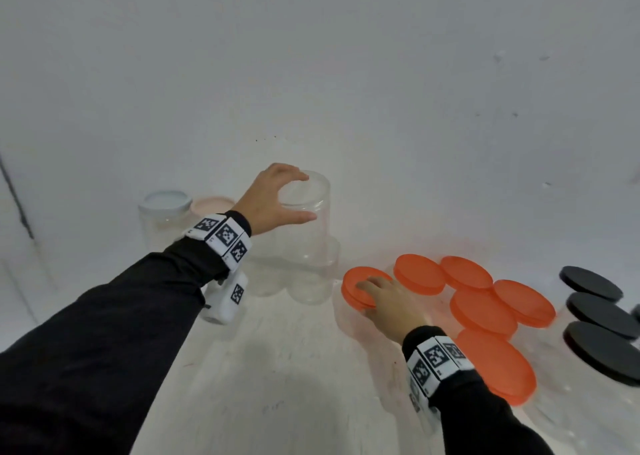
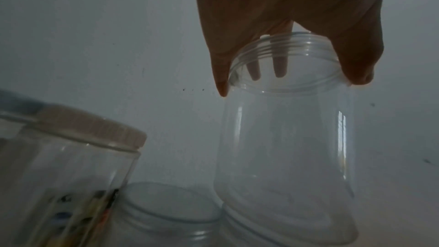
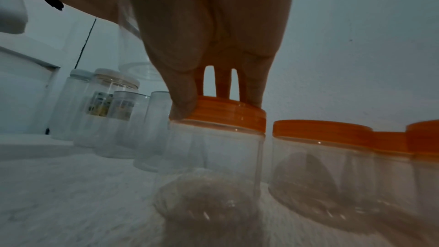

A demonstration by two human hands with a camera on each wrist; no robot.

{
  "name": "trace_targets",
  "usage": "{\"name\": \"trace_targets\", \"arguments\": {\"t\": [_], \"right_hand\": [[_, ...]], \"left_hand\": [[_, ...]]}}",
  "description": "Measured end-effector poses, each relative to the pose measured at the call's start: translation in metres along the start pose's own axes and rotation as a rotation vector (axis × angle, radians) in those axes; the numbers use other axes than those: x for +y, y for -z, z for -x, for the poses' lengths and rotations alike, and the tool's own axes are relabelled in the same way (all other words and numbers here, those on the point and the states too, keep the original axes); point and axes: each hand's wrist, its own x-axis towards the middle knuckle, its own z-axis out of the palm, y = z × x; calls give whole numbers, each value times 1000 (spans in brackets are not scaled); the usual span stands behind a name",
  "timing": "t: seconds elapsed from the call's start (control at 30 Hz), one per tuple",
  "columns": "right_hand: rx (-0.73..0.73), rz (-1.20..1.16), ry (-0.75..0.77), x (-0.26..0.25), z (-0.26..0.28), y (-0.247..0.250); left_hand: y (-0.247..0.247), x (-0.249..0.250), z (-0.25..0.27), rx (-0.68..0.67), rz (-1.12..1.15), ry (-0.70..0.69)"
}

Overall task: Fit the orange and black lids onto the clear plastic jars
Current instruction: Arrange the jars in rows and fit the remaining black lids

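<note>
My left hand (image 1: 306, 196) grips a clear open jar (image 1: 306, 233) by its threaded neck (image 2: 285, 57), fingers and thumb curled round the rim. The jar hangs upright just above several other open clear jars (image 1: 311, 283). My right hand (image 1: 365, 299) sits on top of an orange lid (image 1: 360, 286), thumb and fingers curled round its edge (image 3: 228, 112). That lid sits on a clear jar (image 3: 213, 157) standing on the white surface. To the right are several more orange-lidded jars (image 1: 481, 311) and three black-lidded ones (image 1: 602, 311).
At the back left stand a jar with a pale blue lid (image 1: 166, 202) and one with a beige lid (image 2: 95, 131). A white wall (image 1: 311, 74) rises behind everything. White tabletop (image 1: 277, 368) stretches in front of the jars.
</note>
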Motion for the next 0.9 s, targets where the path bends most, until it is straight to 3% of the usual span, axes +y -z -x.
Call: {"name": "trace_targets", "arguments": {"t": [0.53,0.9], "right_hand": [[89,-116,0,16,-36,-18],[135,-177,-10,17,-47,-22]], "left_hand": [[-26,-49,-28,24,-2,74],[-29,-55,-29,67,21,6]]}}
